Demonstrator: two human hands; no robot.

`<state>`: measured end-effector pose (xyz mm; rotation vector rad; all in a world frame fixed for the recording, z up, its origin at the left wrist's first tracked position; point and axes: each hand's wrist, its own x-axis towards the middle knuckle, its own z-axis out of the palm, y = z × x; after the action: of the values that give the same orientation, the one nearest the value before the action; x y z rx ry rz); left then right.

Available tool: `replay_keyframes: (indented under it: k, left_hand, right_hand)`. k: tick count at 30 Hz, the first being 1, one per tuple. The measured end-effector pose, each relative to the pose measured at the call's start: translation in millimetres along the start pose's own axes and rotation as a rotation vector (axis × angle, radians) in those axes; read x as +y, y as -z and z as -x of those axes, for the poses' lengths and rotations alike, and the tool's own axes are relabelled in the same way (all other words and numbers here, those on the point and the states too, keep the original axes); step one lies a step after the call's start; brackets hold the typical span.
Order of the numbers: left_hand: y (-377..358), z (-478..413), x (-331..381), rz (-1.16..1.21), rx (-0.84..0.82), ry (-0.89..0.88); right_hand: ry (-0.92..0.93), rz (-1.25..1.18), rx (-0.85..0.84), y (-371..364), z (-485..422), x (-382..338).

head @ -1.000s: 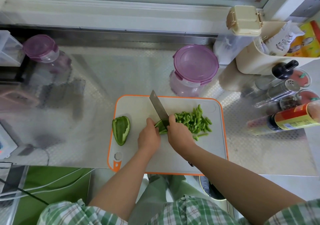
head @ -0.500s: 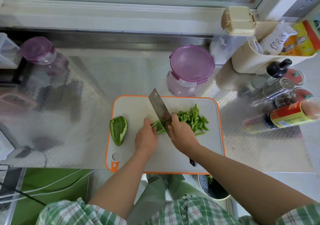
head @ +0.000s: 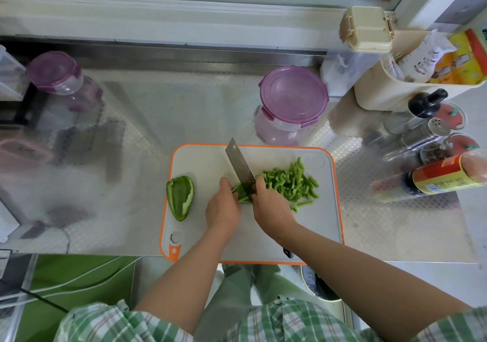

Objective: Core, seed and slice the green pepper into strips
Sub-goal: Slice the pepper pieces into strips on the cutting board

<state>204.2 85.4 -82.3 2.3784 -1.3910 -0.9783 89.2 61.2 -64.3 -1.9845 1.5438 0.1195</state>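
On the white, orange-rimmed cutting board (head: pixel 200 162), at the near middle of the steel counter (head: pixel 184 109), I see both hands set close together with only the blade between them. The right hand (head: pixel 271 210) grips the knife (head: pixel 238 162) where handle meets blade, fingers curled round it. The dark handle end shows at the near edge of the board, beside the forearm. The blade points far and slightly left, with its edge down on the pepper piece (head: pixel 241 192). The left hand (head: pixel 223 210), fingers curled downward, holds that piece against the board just left of the blade. Only a small dark-green part of the piece shows between the two hands. Just right of the blade lies the pile of cut strips (head: pixel 290 183), loosely heaped, with a few stray strips on its near side. An uncut pepper half (head: pixel 180 196) rests hollow side up near the left edge of the board, well apart from the hands. Beyond the far edge of the board stands a purple-lidded container (head: pixel 292 96). A red-labelled sauce bottle (head: pixel 432 181) stands at the right among other bottles and shakers.
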Motion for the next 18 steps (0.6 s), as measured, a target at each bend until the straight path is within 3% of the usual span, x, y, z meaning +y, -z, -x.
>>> replay_keyframes:
  k: [11, 18]
  left_hand:
    - [2, 8, -4, -0.139, 0.126, -0.044]
    - [0, 8, -2, -0.053, 0.104, 0.045]
  right_hand:
    - [-0.036, -0.073, 0.071, 7, -6, 7]
    - [0.053, -0.065, 0.056, 11, 7, 7]
